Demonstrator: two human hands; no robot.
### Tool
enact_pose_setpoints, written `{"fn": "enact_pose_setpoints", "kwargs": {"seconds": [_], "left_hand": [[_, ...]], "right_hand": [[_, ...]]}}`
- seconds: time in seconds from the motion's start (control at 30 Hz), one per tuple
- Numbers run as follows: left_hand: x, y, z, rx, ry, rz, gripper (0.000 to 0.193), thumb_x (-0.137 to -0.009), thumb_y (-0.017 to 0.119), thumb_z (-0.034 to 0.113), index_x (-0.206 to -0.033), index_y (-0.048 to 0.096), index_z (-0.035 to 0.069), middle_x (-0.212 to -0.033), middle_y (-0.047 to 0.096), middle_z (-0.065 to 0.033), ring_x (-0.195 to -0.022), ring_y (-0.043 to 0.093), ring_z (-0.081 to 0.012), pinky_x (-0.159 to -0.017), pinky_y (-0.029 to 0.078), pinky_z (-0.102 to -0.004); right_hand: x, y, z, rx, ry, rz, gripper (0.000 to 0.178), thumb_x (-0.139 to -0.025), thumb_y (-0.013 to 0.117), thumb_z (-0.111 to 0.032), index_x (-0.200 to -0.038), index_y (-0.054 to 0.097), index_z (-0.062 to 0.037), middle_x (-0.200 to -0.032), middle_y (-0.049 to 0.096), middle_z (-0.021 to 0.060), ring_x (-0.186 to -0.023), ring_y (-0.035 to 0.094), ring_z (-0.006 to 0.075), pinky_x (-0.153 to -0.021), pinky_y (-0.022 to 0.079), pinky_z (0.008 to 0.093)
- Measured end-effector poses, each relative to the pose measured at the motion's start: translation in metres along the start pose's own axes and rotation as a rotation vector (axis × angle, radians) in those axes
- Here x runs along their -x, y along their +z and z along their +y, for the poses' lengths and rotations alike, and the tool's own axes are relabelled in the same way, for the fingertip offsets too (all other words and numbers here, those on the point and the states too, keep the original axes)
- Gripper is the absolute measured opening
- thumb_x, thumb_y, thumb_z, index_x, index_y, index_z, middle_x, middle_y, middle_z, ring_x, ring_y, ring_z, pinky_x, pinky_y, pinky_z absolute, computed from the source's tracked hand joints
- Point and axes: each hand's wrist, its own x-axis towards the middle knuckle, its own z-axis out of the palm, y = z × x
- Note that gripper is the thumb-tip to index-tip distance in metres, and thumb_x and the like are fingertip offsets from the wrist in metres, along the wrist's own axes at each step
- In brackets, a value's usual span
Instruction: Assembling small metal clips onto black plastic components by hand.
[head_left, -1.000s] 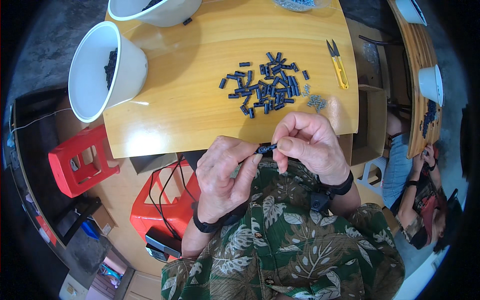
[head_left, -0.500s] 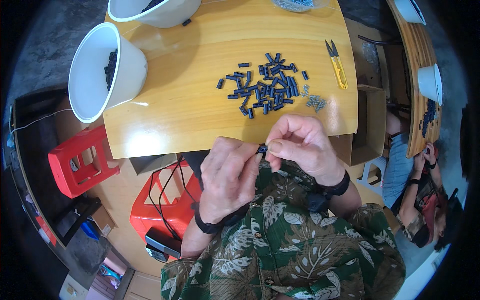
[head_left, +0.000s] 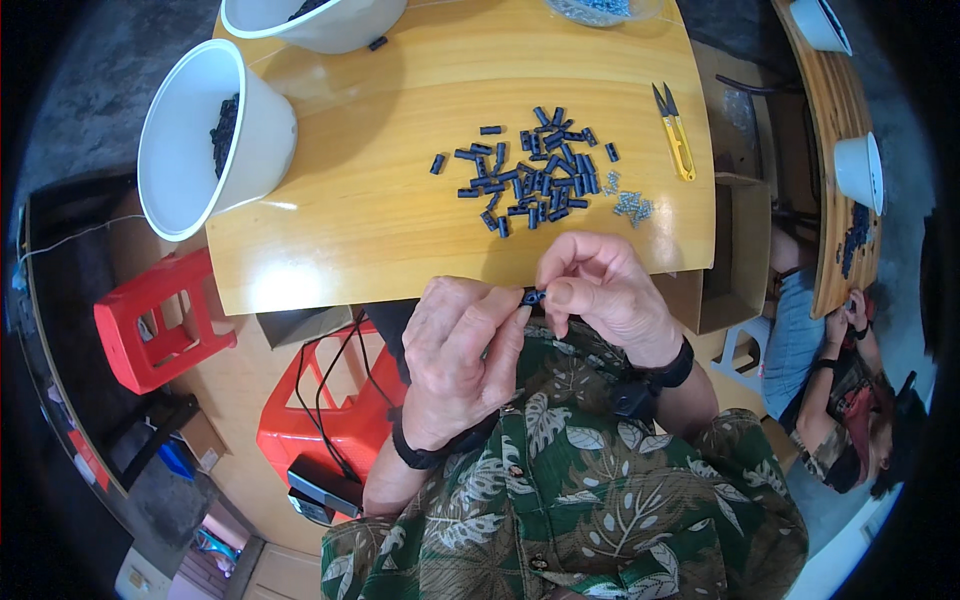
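Observation:
Just off the table's near edge, my left hand [head_left: 455, 350] pinches a small black plastic piece [head_left: 531, 297] between thumb and forefinger. At the right end of that piece, the thumb and forefinger of my right hand [head_left: 612, 300] are pressed together; whatever they hold is too small and hidden to name. Beyond my hands lies a loose heap of short black tube-like pieces [head_left: 545, 180]. Beside the heap, on its right, is a small pile of silver screws [head_left: 632, 207].
Yellow-handled thread snips [head_left: 679, 140] lie at the table's [head_left: 370, 220] right. White tubs [head_left: 270, 135] with black pieces stand at the left and far left. A clear bowl [head_left: 600, 12] sits at the far edge. Red stools [head_left: 330, 430] are at left; another person [head_left: 845, 380] sits at right.
My right fingertips have shifted slightly right, so more of the black piece shows between my hands. The left hand keeps its pinch.

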Motion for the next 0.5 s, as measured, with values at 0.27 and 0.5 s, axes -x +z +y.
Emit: {"fn": "enact_pose_setpoints", "kwargs": {"seconds": [0.27, 0.5], "left_hand": [[0.0017, 0.0001, -0.0008, -0.082, 0.084, 0.005, 0.030, -0.067, 0.075, -0.008, -0.095, 0.066, -0.001, -0.082, 0.060, -0.0116, -0.071, 0.059, -0.0287, -0.063, 0.047, -0.0368], [0.0002, 0.0006, 0.0069, -0.089, -0.039, -0.037, 0.025, -0.073, 0.072, -0.010, -0.095, 0.066, 0.001, -0.083, 0.065, -0.0119, -0.073, 0.064, -0.0271, -0.065, 0.051, -0.0347]], "right_hand": [[0.0005, 0.0022, 0.0033, 0.079, -0.095, 0.061, 0.011, -0.091, 0.070, -0.010, -0.094, 0.065, -0.0006, -0.077, 0.063, 0.0018, -0.061, 0.059, 0.0076, -0.056, 0.049, 0.0201], [0.0036, 0.0051, 0.0003, 0.160, -0.103, 0.086, 0.010, -0.091, 0.070, -0.010, -0.091, 0.065, -0.0015, -0.078, 0.063, 0.0008, -0.061, 0.057, 0.0055, -0.055, 0.047, 0.0190]]}}
